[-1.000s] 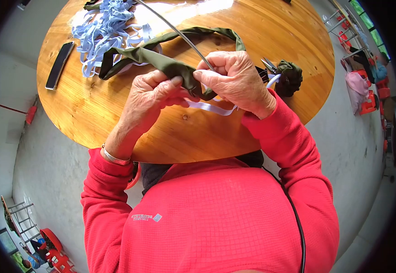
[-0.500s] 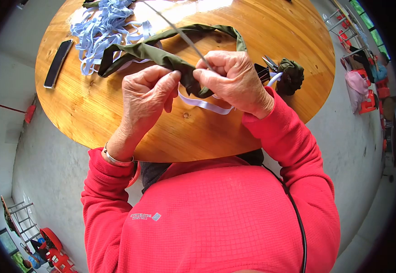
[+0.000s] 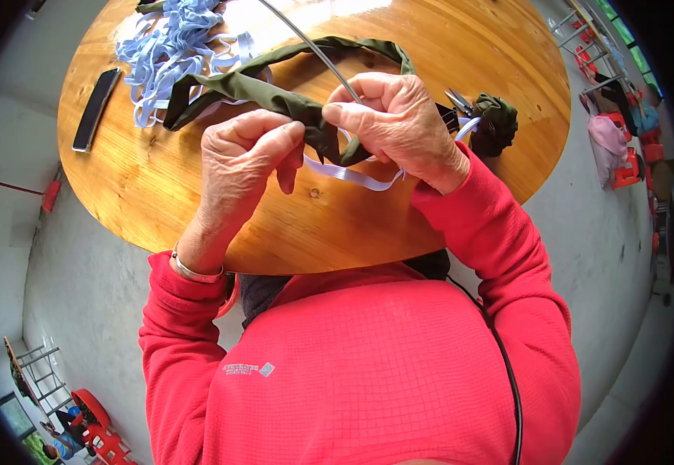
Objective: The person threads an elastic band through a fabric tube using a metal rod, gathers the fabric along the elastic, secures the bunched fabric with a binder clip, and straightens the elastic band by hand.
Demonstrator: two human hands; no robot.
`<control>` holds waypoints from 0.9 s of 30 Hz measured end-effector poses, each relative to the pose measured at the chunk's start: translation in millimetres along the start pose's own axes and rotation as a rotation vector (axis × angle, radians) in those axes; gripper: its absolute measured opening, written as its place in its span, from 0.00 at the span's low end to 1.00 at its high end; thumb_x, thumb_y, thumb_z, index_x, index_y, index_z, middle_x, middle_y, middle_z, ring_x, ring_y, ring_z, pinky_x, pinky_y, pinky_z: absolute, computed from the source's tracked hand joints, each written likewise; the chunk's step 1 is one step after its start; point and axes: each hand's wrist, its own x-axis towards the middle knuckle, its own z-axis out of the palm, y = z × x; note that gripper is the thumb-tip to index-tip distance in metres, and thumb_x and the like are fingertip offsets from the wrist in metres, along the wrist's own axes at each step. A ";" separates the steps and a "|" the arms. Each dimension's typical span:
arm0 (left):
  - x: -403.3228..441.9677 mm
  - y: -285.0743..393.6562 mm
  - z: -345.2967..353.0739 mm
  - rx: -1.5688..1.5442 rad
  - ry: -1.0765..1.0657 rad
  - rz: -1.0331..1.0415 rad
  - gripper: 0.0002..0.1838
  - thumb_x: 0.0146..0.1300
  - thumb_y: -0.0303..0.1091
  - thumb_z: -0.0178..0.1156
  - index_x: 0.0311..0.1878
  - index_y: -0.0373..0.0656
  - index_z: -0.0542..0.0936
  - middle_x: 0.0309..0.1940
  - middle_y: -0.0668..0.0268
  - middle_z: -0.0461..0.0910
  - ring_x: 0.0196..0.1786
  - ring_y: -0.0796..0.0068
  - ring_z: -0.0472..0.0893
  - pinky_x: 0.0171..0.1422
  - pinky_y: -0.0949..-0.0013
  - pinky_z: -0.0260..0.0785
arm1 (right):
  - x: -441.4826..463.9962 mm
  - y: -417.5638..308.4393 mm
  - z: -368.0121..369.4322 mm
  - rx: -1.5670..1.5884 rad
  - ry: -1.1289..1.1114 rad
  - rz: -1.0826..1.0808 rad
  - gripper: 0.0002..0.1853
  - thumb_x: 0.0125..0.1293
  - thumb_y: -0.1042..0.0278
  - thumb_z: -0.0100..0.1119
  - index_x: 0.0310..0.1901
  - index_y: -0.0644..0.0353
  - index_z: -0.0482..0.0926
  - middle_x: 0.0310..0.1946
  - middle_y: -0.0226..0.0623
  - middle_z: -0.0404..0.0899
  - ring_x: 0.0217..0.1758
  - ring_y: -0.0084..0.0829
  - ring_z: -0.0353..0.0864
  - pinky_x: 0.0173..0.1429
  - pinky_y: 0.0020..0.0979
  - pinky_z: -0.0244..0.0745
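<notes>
My left hand is closed in a pinch on a dark green fabric strip, which forms a loop across the table. Close beside it, my right hand is closed around the lower end of a thin metal rod. That rod slants up and left, past the top edge of the view. A gathered end of the strip hangs between my hands, its edge close to my right fingers. Below it curves a pale elastic band, running toward the underside of my right hand. My fingers hide where rod, fabric and elastic meet.
On the round wooden table lie a heap of light blue elastic bands, a black phone-like object, scissors and a bunched green fabric piece. A black cable runs down my right side.
My right fingers have shifted slightly on the rod and spread away from the fabric's end. The rod has moved a little right. My left hand keeps its pinch.
</notes>
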 end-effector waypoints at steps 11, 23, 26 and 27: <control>0.5 1.0 -2.8 -0.040 -0.056 -0.076 0.08 0.61 0.28 0.58 0.29 0.33 0.79 0.18 0.64 0.77 0.15 0.79 0.73 0.18 0.78 0.64 | 0.5 2.6 -4.4 0.059 -0.067 0.046 0.07 0.65 0.69 0.56 0.32 0.63 0.77 0.15 0.19 0.68 0.15 0.07 0.60 0.17 0.15 0.53; 4.3 6.7 -21.0 -0.171 0.165 0.125 0.07 0.60 0.28 0.59 0.31 0.33 0.79 0.20 0.62 0.78 0.17 0.77 0.74 0.19 0.76 0.66 | -59.5 -48.4 -31.9 -0.169 -0.087 -0.009 0.08 0.65 0.76 0.48 0.40 0.69 0.77 0.14 0.23 0.66 0.14 0.09 0.60 0.17 0.17 0.53; 3.4 5.3 -21.4 -0.159 0.182 0.164 0.06 0.61 0.27 0.58 0.32 0.33 0.79 0.21 0.61 0.78 0.18 0.77 0.75 0.19 0.76 0.66 | -84.9 -47.5 -36.9 -0.170 -0.120 0.097 0.08 0.64 0.78 0.50 0.41 0.69 0.78 0.18 0.24 0.69 0.14 0.10 0.61 0.19 0.17 0.57; 3.5 4.2 -21.6 -0.145 0.171 0.169 0.06 0.61 0.28 0.57 0.34 0.33 0.79 0.21 0.61 0.78 0.17 0.77 0.74 0.18 0.76 0.65 | -90.3 -44.5 -37.6 -0.219 -0.116 0.089 0.08 0.64 0.78 0.50 0.41 0.69 0.79 0.20 0.26 0.70 0.15 0.10 0.62 0.19 0.17 0.58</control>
